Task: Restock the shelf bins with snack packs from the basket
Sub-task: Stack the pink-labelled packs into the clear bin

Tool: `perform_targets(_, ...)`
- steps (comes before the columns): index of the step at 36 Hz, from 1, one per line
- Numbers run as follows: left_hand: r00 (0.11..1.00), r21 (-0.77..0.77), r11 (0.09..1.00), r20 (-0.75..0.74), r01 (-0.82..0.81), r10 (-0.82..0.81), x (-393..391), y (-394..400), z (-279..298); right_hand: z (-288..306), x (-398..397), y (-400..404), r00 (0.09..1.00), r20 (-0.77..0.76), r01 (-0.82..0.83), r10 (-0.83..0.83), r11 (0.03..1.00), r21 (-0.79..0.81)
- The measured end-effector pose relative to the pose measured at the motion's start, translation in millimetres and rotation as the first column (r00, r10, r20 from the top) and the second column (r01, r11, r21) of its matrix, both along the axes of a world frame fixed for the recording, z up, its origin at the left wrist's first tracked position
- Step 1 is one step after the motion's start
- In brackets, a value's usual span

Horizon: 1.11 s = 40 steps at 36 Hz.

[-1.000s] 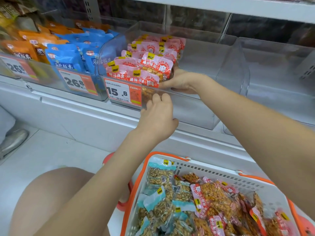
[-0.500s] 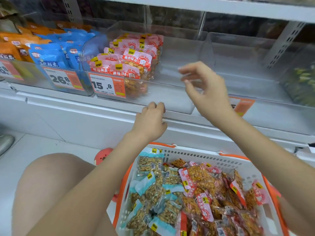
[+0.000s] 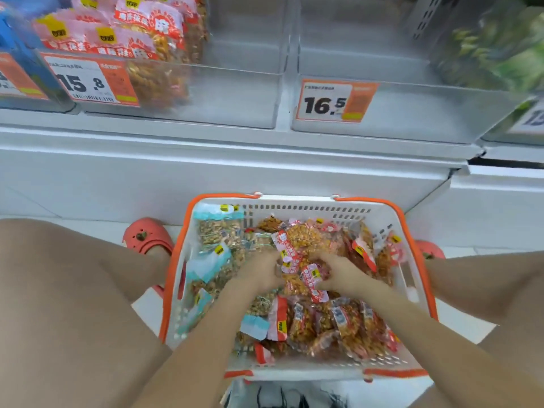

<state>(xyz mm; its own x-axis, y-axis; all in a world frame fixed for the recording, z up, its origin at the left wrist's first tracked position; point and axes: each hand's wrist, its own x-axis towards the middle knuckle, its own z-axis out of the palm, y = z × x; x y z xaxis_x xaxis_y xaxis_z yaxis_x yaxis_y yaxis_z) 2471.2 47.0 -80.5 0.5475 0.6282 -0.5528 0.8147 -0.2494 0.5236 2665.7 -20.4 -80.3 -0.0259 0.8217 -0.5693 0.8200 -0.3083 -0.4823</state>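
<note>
A white basket with orange rim (image 3: 412, 228) sits on the floor between my knees, full of snack packs. Pink-and-red peanut packs (image 3: 312, 240) fill its middle and right; light-blue packs (image 3: 217, 228) lie along its left. Both hands are down in the basket. My left hand (image 3: 259, 272) and my right hand (image 3: 338, 272) curl their fingers round a bunch of pink packs (image 3: 306, 275) held between them. Above, the clear shelf bin marked 15.8 (image 3: 235, 92) holds stacked pink packs (image 3: 147, 28) on its left side.
To the right is a clear bin tagged 16.5 (image 3: 412, 113) with nothing visible in it, then a bin with green packs (image 3: 494, 45). A blue-pack bin (image 3: 20, 63) stands at far left. The white shelf base (image 3: 235, 172) rises just behind the basket. Red clogs (image 3: 147, 234) flank the basket.
Both hands left the shelf bin and dropped into the basket, where they now grip pink packs. The view tilted down and shifted right.
</note>
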Motion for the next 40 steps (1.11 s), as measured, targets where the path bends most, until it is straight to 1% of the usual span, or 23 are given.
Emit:
perform_targets(3,0.998,-0.055,0.997,-0.026,0.055,-0.057,7,-9,-13,-17,-9,-6,0.999,-0.038,-0.038,0.036,0.999,-0.037)
perform_targets(6,0.978,0.004,0.985,-0.118,0.172,-0.170,15,-13,-21,-33,-15,-8,0.997,0.034,-0.064,0.065,0.997,-0.043)
perform_targets(8,0.963,0.038,0.976,-0.175,0.214,-0.204,21,-15,-23,-38,-15,-6,0.999,0.045,-0.022,0.024,0.999,-0.047)
perform_targets(10,0.953,0.058,0.972,-0.215,0.229,-0.211,25,-17,-22,-38,-14,-3,1.000,-0.008,0.027,-0.028,0.998,-0.057)
perform_targets(12,0.950,0.031,0.974,-0.230,0.222,-0.209,28,-17,-22,-35,-10,0,0.994,-0.089,0.063,-0.069,0.995,-0.072)
perform_targets(14,0.957,-0.011,0.980,-0.213,0.199,-0.197,30,-14,-19,-31,-4,1,0.965,-0.202,0.154,-0.165,0.985,-0.072)
perform_targets(16,0.972,-0.041,0.988,-0.179,0.150,-0.155,30,-12,-17,-27,4,4,0.902,-0.295,0.318,-0.316,0.947,-0.042)
perform_targets(18,0.982,-0.055,0.994,-0.162,0.094,-0.102,28,-12,-15,-24,12,7,0.824,-0.337,0.498,-0.455,0.866,0.049)
perform_targets(19,0.984,-0.058,0.996,-0.166,0.063,-0.072,26,-11,-14,-23,16,10,0.812,-0.316,0.549,-0.491,0.827,0.124)
perform_targets(20,0.985,-0.058,0.998,-0.170,0.031,-0.040,23,-11,-14,-22,18,13,0.824,-0.268,0.554,-0.499,0.808,0.200)
perform_targets(22,0.988,-0.042,0.999,-0.154,-0.032,0.025,17,-11,-11,-22,21,22,0.879,-0.172,0.476,-0.444,0.832,0.285)
perform_targets(25,0.981,-0.023,0.983,-0.061,-0.184,0.182,10,-10,-6,-22,14,37,0.940,-0.087,0.341,-0.329,0.900,0.273)
perform_targets(26,0.966,-0.034,0.966,-0.022,-0.258,0.257,8,-9,-5,-23,10,44,0.943,-0.078,0.333,-0.324,0.907,0.257)
perform_targets(28,0.917,-0.081,0.918,0.064,-0.388,0.394,5,-4,-2,-27,0,57,0.924,-0.049,0.381,-0.380,0.896,0.228)
perform_targets(31,0.831,-0.201,0.841,0.156,-0.502,0.534,-1,0,3,-28,-10,70,0.884,0.032,0.449,-0.467,0.866,0.222)
perform_targets(34,0.717,-0.297,0.738,0.199,-0.606,0.668,-6,2,6,-25,-11,74,0.875,0.070,0.459,-0.478,0.868,0.188)
perform_targets(37,0.558,-0.419,0.583,0.195,-0.696,0.807,-11,5,8,-21,-8,74,0.864,0.130,0.461,-0.486,0.869,0.180)
perform_targets(38,0.516,-0.455,0.542,0.193,-0.707,0.835,-13,6,9,-20,-8,74,0.860,0.118,0.474,-0.497,0.862,0.180)
perform_targets(40,0.455,-0.509,0.481,0.187,-0.713,0.871,-16,7,12,-18,-7,74,0.842,0.019,0.528,-0.539,0.831,0.176)
